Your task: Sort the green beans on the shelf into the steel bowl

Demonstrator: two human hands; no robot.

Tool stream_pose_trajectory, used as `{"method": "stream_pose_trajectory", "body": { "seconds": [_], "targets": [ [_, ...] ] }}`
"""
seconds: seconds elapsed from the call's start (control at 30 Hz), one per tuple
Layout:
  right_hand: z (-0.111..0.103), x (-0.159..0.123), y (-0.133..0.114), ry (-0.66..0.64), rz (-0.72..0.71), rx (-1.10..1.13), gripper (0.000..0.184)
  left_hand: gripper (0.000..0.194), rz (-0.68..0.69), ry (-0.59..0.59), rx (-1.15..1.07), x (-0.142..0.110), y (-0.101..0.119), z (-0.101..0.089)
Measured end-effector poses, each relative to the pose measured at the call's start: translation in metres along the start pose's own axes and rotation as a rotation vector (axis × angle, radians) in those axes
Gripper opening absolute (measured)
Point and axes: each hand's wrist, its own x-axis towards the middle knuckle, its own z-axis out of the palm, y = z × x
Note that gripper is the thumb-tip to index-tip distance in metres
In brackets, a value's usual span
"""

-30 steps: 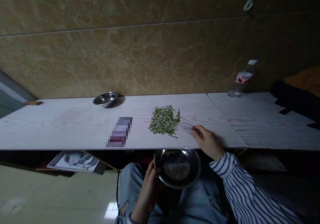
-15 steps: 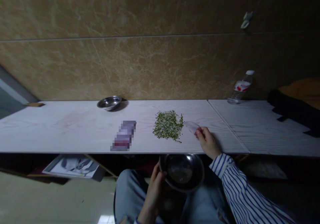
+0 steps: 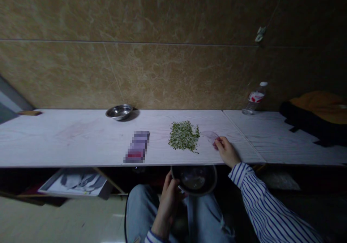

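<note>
Small green beans or peas (image 3: 183,136) lie spread in a loose patch on the white wood-grain table (image 3: 81,141). Just right of them, my right hand (image 3: 227,150) pinches a thin, see-through plastic piece (image 3: 209,135) with a curved edge; its exact kind is unclear. This piece lies low over the tabletop, its far end close to the beans. My left hand (image 3: 169,196) grips the left rim of a metal bowl (image 3: 196,181) below the table's front edge, above my lap. The table edge hides the bowl's far side.
A shallow metal bowl (image 3: 119,112) stands near the wall. A blurred-out flat item (image 3: 137,147) lies left of the beans. At the back right are a plastic bottle (image 3: 254,100) and a dark and orange bag or cloth (image 3: 320,113). Under the table sits a grey open box (image 3: 76,181).
The held bowl has shifted slightly up and left, further beneath the table edge. My right hand stays beside the beans with the clear piece. The view has tilted a little.
</note>
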Motion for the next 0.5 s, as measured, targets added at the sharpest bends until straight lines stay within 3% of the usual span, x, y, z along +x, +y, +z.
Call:
{"method": "stream_pose_trajectory", "body": {
  "seconds": [0.23,0.5],
  "targets": [
    [-0.006,-0.003,0.001,-0.023,0.032,0.031,0.042,0.064,-0.048,0.071,-0.013,0.0,0.001,-0.009],
    [-0.011,-0.01,0.001,-0.005,0.129,-0.009,0.045,0.079,-0.172,0.164,0.011,0.014,-0.001,-0.011]
  ]
}}
